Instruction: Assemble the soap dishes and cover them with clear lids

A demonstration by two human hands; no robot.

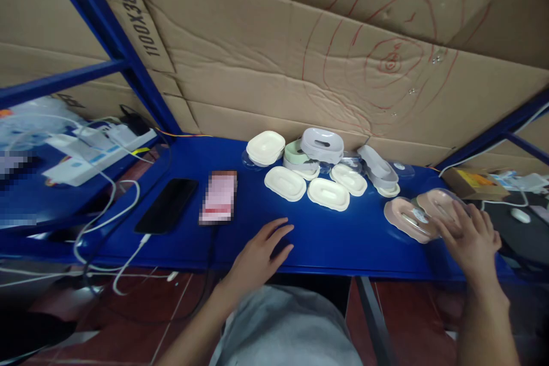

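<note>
My left hand (261, 254) hovers over or rests on the front of the blue table (343, 240), fingers apart and holding nothing. At the right end, my right hand (472, 240) grips a pink soap dish (440, 206) with a clear cover, thumb on its near side and fingers over its right side. A second pink soap dish (409, 220) lies against it on the left, with a pale label on its clear top. Several cream oval trays (328, 193) lie in the middle, behind my hands. Grey dishes (322, 144) and a green dish (295, 152) sit among them.
A black phone (167, 206) and a phone with a blurred screen (218, 197) lie to the left, with cables attached. Further left is a white power strip (100, 154). A cardboard panel (257, 40) stands behind the table. An open cardboard box (478, 183) is at the right.
</note>
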